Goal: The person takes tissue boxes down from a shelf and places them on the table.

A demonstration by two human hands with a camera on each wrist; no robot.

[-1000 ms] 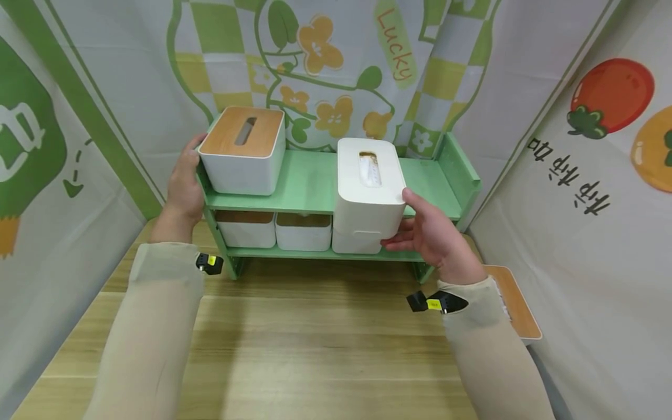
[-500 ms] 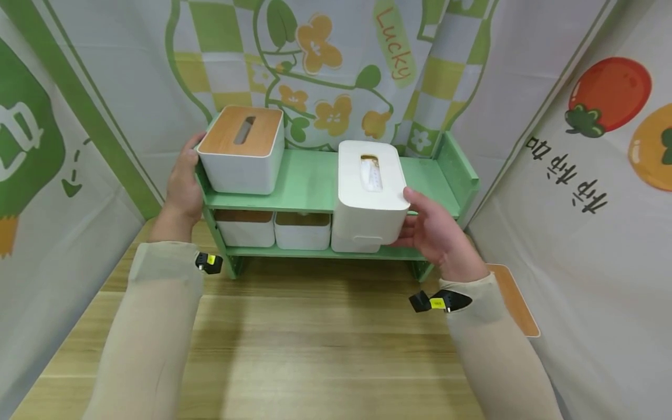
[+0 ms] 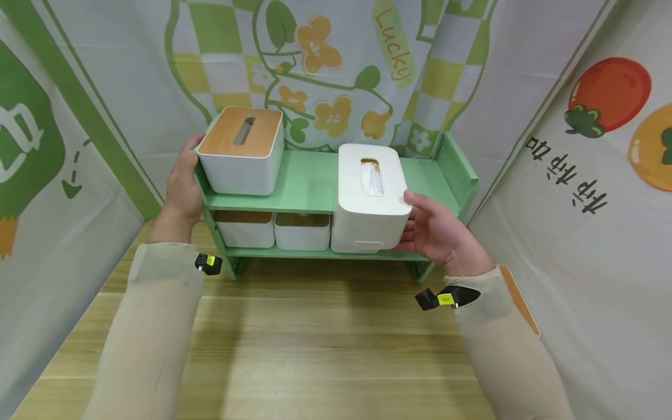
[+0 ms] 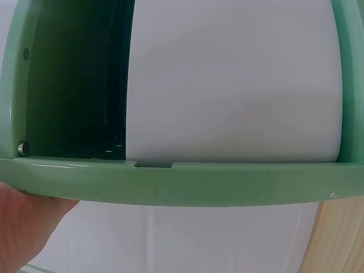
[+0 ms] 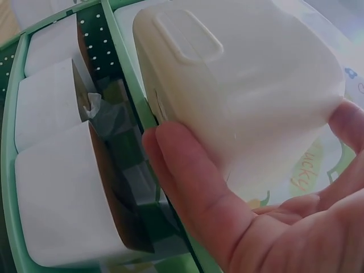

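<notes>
On our left, the left hand point(image 3: 185, 184) lies against the end of the green shelf point(image 3: 310, 175); its fingertips are hidden, so we cannot tell whether they curl round it. Just right of those fingers stands the wood-lidded box point(image 3: 238, 172). Farther right, well apart from them, we see the white tissue box point(image 3: 370, 227), jutting past the shelf's front edge; whether its base touches anything is unclear. The right hand point(image 3: 436, 233) is nearer, grasping that box with thumb on the lid's right edge and fingers along its lower side. The box lies left of these fingers, its long axis, we judge, running front to back.
</notes>
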